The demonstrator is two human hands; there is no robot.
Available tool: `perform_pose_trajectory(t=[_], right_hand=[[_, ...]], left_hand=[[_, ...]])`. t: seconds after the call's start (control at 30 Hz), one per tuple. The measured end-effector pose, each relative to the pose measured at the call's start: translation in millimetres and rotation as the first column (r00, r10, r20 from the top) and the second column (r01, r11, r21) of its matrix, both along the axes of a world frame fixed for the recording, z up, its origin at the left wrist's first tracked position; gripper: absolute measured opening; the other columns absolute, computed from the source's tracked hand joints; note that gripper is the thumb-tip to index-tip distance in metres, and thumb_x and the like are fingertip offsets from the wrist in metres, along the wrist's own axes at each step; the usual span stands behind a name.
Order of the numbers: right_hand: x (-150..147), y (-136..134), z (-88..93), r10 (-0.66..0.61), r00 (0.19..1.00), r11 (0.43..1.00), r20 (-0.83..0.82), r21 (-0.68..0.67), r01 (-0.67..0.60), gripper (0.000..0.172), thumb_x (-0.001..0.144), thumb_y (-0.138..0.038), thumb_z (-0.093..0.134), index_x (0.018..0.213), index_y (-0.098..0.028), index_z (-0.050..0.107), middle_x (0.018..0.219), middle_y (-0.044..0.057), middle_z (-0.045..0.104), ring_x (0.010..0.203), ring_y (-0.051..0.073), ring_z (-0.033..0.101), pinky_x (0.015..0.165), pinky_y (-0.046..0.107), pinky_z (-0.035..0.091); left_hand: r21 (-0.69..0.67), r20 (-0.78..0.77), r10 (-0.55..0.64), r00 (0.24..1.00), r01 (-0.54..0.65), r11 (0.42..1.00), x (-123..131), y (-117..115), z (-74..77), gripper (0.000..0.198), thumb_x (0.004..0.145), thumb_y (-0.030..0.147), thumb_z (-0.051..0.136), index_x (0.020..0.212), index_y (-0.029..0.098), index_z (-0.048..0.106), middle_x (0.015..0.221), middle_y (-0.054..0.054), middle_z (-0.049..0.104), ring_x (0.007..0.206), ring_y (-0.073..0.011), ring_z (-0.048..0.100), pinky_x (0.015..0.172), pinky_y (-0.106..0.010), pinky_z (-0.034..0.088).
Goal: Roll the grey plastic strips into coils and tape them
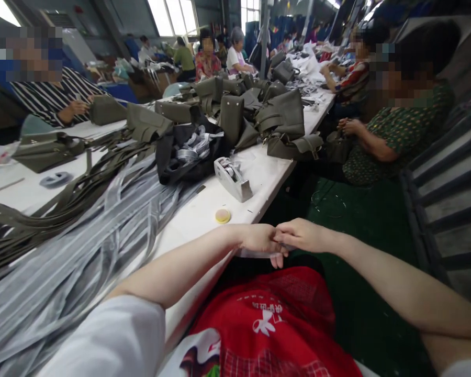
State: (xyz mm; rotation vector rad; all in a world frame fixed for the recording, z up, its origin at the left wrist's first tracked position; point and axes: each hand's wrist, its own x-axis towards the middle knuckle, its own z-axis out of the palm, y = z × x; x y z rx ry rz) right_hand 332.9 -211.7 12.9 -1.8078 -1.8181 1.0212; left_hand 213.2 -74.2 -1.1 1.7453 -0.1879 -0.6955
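My hands meet above my lap, just off the table's front edge. My left hand [262,239] is closed with some fingers curled down, and a thin clear plastic strip [257,254] sticks out below it. My right hand [300,233] presses its fingertips together against the left hand's fingers; whatever lies in that pinch is hidden. On the table nearby are a grey tape dispenser [239,188] and a small round yellow-rimmed disc [222,215]. A red apron [286,298] covers my lap.
Long plastic-wrapped straps [102,241] lie along the left of the white table [188,222]. Behind them stands a black bag [168,162] of wrapped pieces. Several olive handbags [284,115] are piled farther back. Co-workers sit on both sides, one in a green patterned top [400,125].
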Motion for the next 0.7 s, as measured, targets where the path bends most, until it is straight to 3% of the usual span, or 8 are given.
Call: perform_pose_trajectory(t=[0.1, 0.17, 0.27, 0.43, 0.6, 0.7], right_hand=[[30.7, -10.3, 7.6, -0.056, 0.967, 0.998, 0.25, -0.016, 0.062, 0.039, 0.086, -0.051, 0.054, 0.079, -0.017, 0.07, 0.067, 0.001, 0.066, 0.062, 0.015, 0.056, 0.056, 0.025, 0.034], [54.3, -17.8, 4.3, -0.094, 0.942, 0.99, 0.323, -0.071, 0.123, 0.041, 0.083, -0.054, 0.056, 0.072, -0.017, 0.069, 0.06, 0.0, 0.061, 0.057, 0.014, 0.053, 0.054, 0.025, 0.031], [75.4, -30.0, -6.0, -0.111, 0.955, 0.967, 0.276, -0.193, 0.168, 0.043, 0.083, -0.055, 0.054, 0.07, -0.017, 0.068, 0.06, -0.001, 0.058, 0.058, 0.014, 0.05, 0.053, 0.024, 0.031], [85.7, -58.0, -21.5, -0.137, 0.941, 0.914, 0.308, -0.328, 0.24, 0.042, 0.083, -0.056, 0.053, 0.072, -0.018, 0.068, 0.059, -0.002, 0.055, 0.055, 0.014, 0.046, 0.051, 0.024, 0.028], [94.7, -86.7, -29.7, -0.128, 0.927, 0.905, 0.352, -0.341, 0.255, 0.04, 0.086, -0.054, 0.049, 0.071, -0.02, 0.064, 0.058, -0.003, 0.052, 0.054, 0.013, 0.044, 0.051, 0.025, 0.025], [98.2, -101.1, -29.0, -0.135, 0.917, 0.901, 0.375, -0.339, 0.272, 0.04, 0.087, -0.054, 0.048, 0.072, -0.021, 0.064, 0.058, -0.003, 0.053, 0.055, 0.014, 0.046, 0.051, 0.025, 0.025]], left_hand=[[0.368, 0.135, -0.01, 0.991, -0.041, 0.929, -3.9, 20.9, -6.9, 0.016, 0.085, 0.03, 0.06, 0.093, 0.017, 0.066, 0.086, -0.003, 0.073, 0.081, -0.0175, 0.066, 0.073, -0.025, 0.047], [0.502, 0.136, 0.009, 0.991, -0.076, 0.861, -6.3, 30.9, -25.0, 0.016, 0.082, 0.029, 0.063, 0.092, 0.017, 0.068, 0.086, -0.003, 0.072, 0.081, -0.0191, 0.065, 0.071, -0.026, 0.046], [0.533, 0.076, 0.048, 0.996, -0.082, 0.842, -8.6, 25.2, -66.3, 0.018, 0.083, 0.032, 0.063, 0.093, 0.018, 0.069, 0.087, -0.004, 0.072, 0.083, -0.0202, 0.066, 0.072, -0.026, 0.047], [0.611, 0.078, 0.206, 0.975, -0.21, 0.764, -7.0, -27.0, -131.5, 0.029, 0.091, 0.032, 0.055, 0.113, 0.015, 0.061, 0.107, -0.01, 0.068, 0.094, -0.021, 0.065, 0.082, -0.035, 0.05], [0.657, 0.185, 0.367, 0.912, -0.392, 0.644, 10.5, -63.2, -162.8, 0.027, 0.095, 0.035, 0.048, 0.108, 0.013, 0.06, 0.107, -0.008, 0.065, 0.099, -0.0206, 0.062, 0.091, -0.044, 0.048], [0.644, 0.259, 0.375, 0.89, -0.448, 0.62, 18.2, -69.2, -172.8, 0.024, 0.097, 0.025, 0.042, 0.107, 0.013, 0.06, 0.105, -0.009, 0.066, 0.102, -0.0215, 0.061, 0.096, -0.042, 0.044]])
